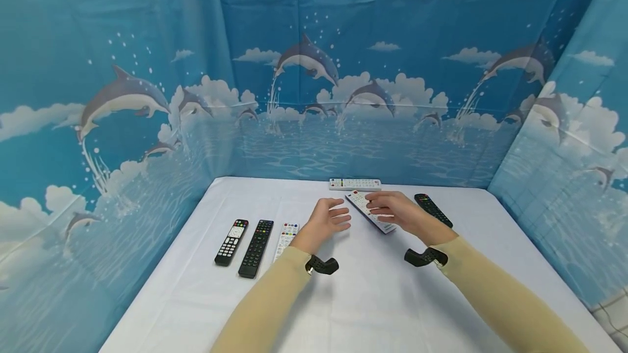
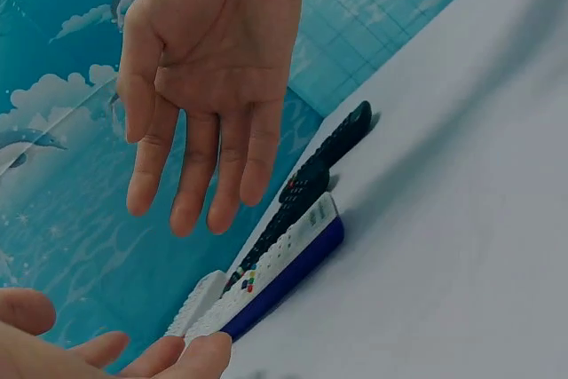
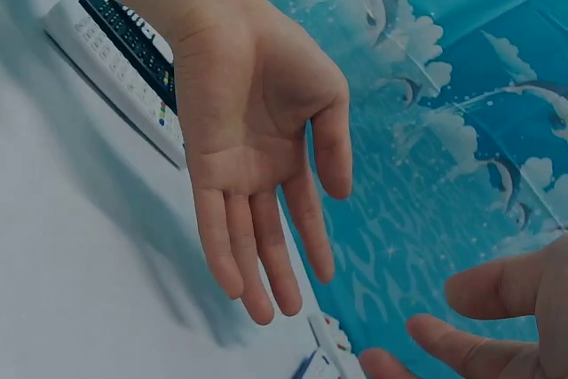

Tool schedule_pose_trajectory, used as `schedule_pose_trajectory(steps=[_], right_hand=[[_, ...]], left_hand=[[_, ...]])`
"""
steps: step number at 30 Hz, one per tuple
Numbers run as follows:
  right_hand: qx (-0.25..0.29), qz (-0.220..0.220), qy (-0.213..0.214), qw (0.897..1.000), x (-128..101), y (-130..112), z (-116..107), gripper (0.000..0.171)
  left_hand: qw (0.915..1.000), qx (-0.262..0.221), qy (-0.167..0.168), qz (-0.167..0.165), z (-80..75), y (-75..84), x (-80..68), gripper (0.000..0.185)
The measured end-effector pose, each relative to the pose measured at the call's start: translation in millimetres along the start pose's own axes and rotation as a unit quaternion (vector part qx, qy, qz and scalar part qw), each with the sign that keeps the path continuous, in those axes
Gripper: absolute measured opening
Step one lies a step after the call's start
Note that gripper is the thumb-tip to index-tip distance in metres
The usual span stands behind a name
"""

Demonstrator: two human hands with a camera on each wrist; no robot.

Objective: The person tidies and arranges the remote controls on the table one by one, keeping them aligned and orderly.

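now both hands hover empty, fingers spread: left hand (image 1: 327, 219), right hand (image 1: 394, 209) over the white remote (image 1: 371, 215) mid-table. it looks light, rigid, smooth; best pinched along its long edges.

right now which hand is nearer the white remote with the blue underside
Right. The right hand hovers directly over the white remote; the left hand is open just beside it, to its left.
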State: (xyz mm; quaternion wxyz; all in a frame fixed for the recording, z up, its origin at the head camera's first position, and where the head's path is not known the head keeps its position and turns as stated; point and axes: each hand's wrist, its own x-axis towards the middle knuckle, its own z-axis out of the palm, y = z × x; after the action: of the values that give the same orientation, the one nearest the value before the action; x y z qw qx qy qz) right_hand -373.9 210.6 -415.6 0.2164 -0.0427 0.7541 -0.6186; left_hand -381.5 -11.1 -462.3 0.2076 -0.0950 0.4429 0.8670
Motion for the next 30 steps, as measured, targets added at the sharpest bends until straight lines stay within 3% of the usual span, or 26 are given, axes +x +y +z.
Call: schedule_pose_trajectory(steps=[6,15,23,30], right_hand=[[0.023,0.007,0.028,0.999,1.5,17.5,-17.8,0.052],[0.019,0.039,0.068,0.997,11.7,34.9,-32.2,0.055],[0.020,0.072,0.053,0.996,26.2,51.9,-38.6,0.059],[0.056,0.089,0.060,0.993,27.0,58.9,-39.3,0.056]], left_hand=[[0.9970,-0.076,-0.008,-0.013,13.6,-29.6,14.5,0.060],[0.9931,-0.116,-0.011,-0.011,24.8,-55.3,22.4,0.063],[0.9960,-0.086,-0.025,-0.009,28.4,-57.2,24.4,0.060],[0.9998,0.004,0.021,0.004,24.4,-57.7,24.1,0.041]])
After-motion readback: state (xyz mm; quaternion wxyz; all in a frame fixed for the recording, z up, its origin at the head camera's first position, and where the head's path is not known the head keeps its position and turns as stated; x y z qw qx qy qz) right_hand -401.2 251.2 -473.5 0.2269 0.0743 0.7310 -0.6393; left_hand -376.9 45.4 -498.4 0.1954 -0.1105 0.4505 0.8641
